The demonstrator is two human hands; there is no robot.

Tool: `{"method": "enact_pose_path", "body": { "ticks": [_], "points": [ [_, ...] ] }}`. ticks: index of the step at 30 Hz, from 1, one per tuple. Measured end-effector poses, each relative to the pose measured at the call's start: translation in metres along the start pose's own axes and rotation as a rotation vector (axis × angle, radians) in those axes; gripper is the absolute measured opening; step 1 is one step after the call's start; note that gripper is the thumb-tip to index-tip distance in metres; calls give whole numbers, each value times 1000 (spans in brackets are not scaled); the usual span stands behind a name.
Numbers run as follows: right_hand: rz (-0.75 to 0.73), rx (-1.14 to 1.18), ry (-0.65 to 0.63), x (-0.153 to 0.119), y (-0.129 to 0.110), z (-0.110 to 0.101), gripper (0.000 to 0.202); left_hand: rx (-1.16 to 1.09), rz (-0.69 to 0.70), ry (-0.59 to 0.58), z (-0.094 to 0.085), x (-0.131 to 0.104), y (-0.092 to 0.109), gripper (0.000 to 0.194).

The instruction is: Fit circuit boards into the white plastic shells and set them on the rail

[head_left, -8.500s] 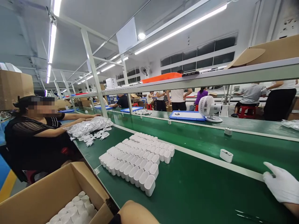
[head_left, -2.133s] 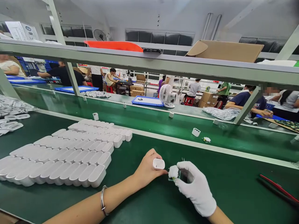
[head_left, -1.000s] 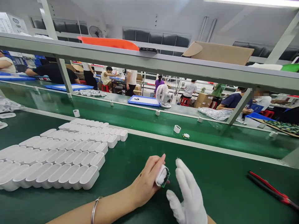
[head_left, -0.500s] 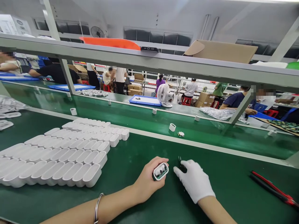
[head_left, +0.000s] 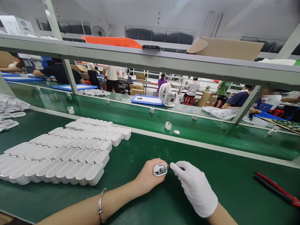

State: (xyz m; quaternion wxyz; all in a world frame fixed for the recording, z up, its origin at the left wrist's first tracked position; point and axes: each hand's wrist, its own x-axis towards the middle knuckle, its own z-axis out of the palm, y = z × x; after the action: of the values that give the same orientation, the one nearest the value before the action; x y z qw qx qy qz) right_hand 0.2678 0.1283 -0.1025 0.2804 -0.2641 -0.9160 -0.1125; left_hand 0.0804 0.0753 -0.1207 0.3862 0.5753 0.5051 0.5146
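My bare left hand is wrapped round a white oval plastic housing, its open end facing me. Inside the housing sit electronic parts too small to name. My right hand, in a white glove, is closed on dark tweezers. Their thin tips reach into the mouth of the housing from the right; whether they grip a part I cannot tell. Most of the tweezers is hidden by the glove.
Rows of white oval housings stand on the green bench at left. Red-and-black pliers lie at right. Beyond a pale rail, a green conveyor carries another housing and a small circuit board. A shelf beam crosses overhead.
My right hand has turned and brought the tweezers left, from beside the housing into its opening. The left hand keeps its hold. Pieces on the conveyor have shifted slightly left.
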Motion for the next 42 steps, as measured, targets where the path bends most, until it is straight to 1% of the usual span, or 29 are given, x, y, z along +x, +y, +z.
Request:
{"method": "enact_pose_path", "body": {
  "ticks": [5,7,9,14,17,27,30,33,35,37,42],
  "points": [
    [-54,-116,-45,0,-2,-4,62,156,122,-63,-3,1,1,28],
    [-66,-139,-64,0,-2,-6,63,194,151,-87,-5,0,1,29],
    [-59,-140,-113,0,-4,-7,63,227,170,-114,-7,0,0,30],
    [42,-128,-297,-5,-13,-4,51,373,216,-184,-10,2,-8,28],
    [120,-152,-341,-7,-19,-3,46,401,230,-190,-10,3,-10,30],
    [204,-228,-330,-4,-32,-8,36,463,261,-216,-9,1,-8,30],
    [197,-187,-328,-3,-28,-11,32,430,201,-206,-7,2,-6,31],
    [186,-149,-275,-4,-19,-15,26,389,123,-174,-6,4,-5,31],
    [185,-148,-226,-5,-15,-15,27,381,101,-165,-7,6,-6,31],
    [169,-137,-207,-6,-13,-13,29,386,96,-174,-8,7,-7,32],
    [147,-160,-230,-6,-18,-7,37,401,116,-205,-8,7,-10,34]
  ]
}}
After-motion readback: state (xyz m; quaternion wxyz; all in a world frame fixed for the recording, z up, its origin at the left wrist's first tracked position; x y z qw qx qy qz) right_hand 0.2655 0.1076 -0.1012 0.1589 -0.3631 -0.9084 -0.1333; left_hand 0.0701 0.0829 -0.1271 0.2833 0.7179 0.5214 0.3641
